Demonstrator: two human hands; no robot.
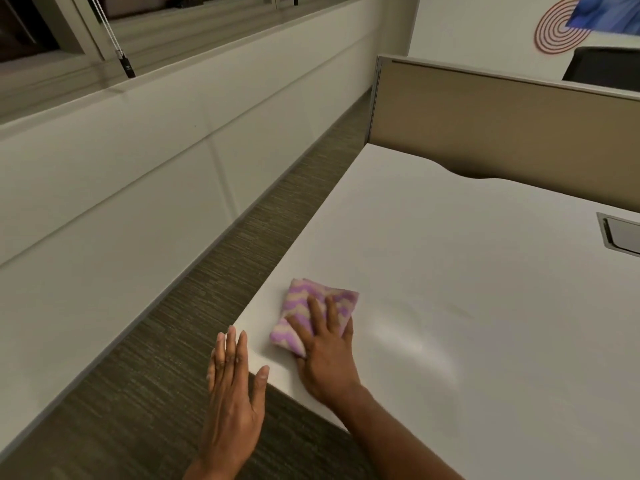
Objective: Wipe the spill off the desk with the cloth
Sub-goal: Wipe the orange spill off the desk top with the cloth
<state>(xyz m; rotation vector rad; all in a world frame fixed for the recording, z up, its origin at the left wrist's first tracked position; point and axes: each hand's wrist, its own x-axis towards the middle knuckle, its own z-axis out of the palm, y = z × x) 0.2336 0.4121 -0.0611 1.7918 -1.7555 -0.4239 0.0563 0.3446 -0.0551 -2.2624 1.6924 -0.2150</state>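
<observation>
Right hand is pressing the cloth with flat fingers; left hand is hovering open, empty. Sweeping evenly over the sheen is looking wise

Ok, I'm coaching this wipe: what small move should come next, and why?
Probably slide the cloth rightward under the right hand: a shiny smear, possibly wet, lies on the desk just beside it.

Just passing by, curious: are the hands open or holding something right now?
Left hand: open, fingers straight, holding nothing, by the desk edge.
Right hand: open, flat fingers pressing the cloth onto the desk.
</observation>
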